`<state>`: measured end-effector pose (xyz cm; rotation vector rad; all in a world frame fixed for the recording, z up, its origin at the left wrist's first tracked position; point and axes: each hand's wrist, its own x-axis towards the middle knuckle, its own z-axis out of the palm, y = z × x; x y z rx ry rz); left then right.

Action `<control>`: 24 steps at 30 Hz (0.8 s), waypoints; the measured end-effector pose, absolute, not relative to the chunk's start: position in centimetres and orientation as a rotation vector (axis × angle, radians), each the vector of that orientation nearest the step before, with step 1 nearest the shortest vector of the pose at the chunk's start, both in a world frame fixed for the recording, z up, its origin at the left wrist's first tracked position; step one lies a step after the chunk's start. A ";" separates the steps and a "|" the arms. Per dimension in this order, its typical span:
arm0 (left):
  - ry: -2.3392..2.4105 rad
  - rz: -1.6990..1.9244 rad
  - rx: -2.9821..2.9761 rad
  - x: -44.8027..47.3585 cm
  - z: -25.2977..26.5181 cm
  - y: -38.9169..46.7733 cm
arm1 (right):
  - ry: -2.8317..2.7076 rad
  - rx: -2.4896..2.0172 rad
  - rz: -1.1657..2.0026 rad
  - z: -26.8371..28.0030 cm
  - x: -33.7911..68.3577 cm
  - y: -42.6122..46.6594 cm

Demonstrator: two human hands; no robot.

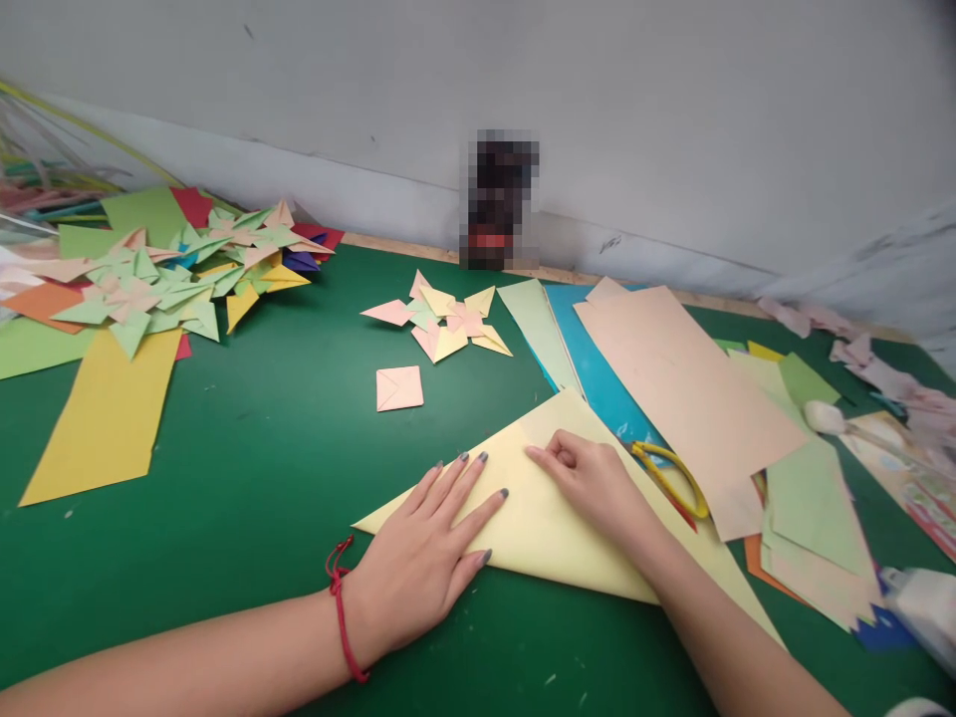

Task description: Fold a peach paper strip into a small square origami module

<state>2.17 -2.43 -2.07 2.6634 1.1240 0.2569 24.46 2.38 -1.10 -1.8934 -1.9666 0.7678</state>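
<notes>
A pale yellow paper sheet [553, 518], folded into a large triangle, lies on the green table [261, 468]. My left hand [429, 548] rests flat on its left part, fingers spread, with a red string on the wrist. My right hand [590, 478] lies on the middle of the triangle, fingers curled and pressing down on the paper near the fold.
Yellow-handled scissors [676, 478] lie just right of my right hand on stacked pink, blue and green sheets [672, 378]. A small pink folded square [399, 387] and a paper pinwheel [448, 321] sit ahead. Several folded pinwheels [194, 274] pile at left beside a yellow sheet [105, 418].
</notes>
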 end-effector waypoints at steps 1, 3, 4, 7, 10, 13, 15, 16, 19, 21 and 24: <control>1.125 0.251 2.664 2.2 -2.1 -2.4 | -1.964 -1.900 0.760 -1.1 24.4 2.4; 1.125 0.235 2.665 2.2 -2.1 -2.4 | -1.961 -1.908 0.756 -1.1 24.4 2.4; 1.123 0.229 2.667 2.2 -2.1 -2.4 | -1.960 -1.909 0.759 -1.1 24.4 2.4; 1.123 0.225 2.674 2.3 -2.0 -2.4 | -1.963 -1.912 0.767 -1.0 24.3 2.4; 1.143 0.214 2.680 2.3 -1.9 -2.5 | -1.965 -1.920 0.763 -0.9 24.2 2.4; 1.152 0.198 2.680 2.4 -1.8 -2.6 | -1.961 -1.941 0.749 -0.8 24.1 2.3; 1.148 0.190 2.676 2.4 -1.8 -2.6 | -1.964 -1.944 0.747 -0.8 24.1 2.3; 1.146 0.186 2.672 2.4 -1.8 -2.6 | -1.965 -1.941 0.749 -0.8 24.1 2.3; 1.136 0.176 2.657 2.4 -1.7 -2.6 | -1.967 -1.932 0.749 -0.9 24.1 2.3; 1.109 0.174 2.654 2.3 -1.5 -2.5 | -1.969 -1.938 0.738 -0.9 24.2 2.3; 1.035 0.165 2.653 2.1 -1.2 -2.6 | -1.970 -1.946 0.735 -1.0 24.3 2.2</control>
